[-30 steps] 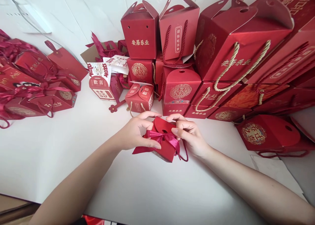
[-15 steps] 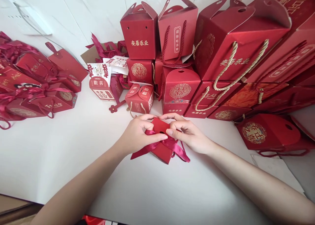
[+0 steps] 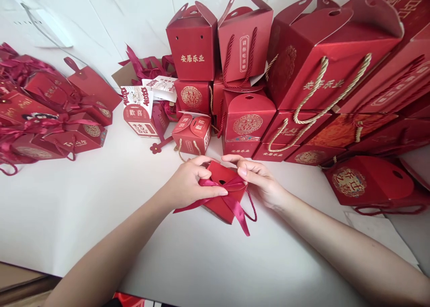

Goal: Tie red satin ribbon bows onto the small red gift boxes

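A small red gift box (image 3: 218, 208) sits on the white table between my hands. Across its top runs a magenta satin ribbon (image 3: 237, 208), crossed near a dark hole, with loose tails hanging to the left and front. My left hand (image 3: 190, 183) is closed on the ribbon at the box's left side, its thumb lying over the crossing. On the right, my right hand (image 3: 260, 179) pinches the ribbon by the box's upper right edge; its index finger extends behind the box. A twisted red cord handle (image 3: 251, 206) loops out on the right side.
Stacked red gift boxes (image 3: 191, 42) rise along the back and right. Several ribbon-tied boxes (image 3: 72, 139) crowd the left. A small box with cord handles (image 3: 191, 134) and a flower-ended strap (image 3: 156, 148) lie just beyond my hands. A box (image 3: 372, 181) rests at right.
My right thumb has moved off the hole toward the box's right edge, drawing the ribbon that way. The right tail now hangs lower over the front. My left hand stays nearly in place.
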Demonstrator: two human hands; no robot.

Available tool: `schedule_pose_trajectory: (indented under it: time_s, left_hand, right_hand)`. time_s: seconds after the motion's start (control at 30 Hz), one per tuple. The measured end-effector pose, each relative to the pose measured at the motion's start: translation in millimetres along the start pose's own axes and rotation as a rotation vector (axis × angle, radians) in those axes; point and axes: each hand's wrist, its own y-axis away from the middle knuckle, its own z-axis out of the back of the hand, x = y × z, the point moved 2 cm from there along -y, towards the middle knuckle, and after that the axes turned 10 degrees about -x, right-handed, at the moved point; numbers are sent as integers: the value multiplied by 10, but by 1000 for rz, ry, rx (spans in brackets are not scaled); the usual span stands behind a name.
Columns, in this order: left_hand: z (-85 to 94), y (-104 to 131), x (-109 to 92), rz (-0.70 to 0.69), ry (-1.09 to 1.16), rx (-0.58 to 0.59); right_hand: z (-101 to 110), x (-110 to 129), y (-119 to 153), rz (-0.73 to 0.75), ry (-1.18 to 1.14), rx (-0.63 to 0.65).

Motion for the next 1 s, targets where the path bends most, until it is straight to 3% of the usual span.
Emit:
schedule_pose_trajectory:
  time_s: [0.17, 0.47, 0.67, 1.0]
  left_hand:
    - [3, -4, 15, -8, -6, -11]
    - [128, -42, 43, -75, 132, 134]
    - [283, -31, 18, -158, -52, 114]
    - [331, 0, 13, -98, -242, 99]
  right_hand:
    - [69, 11, -23, 30, 54, 14]
    - [127, 148, -29, 129, 175, 232]
    - [130, 159, -43, 109, 259, 252]
    - [110, 128, -21, 58, 271, 248]
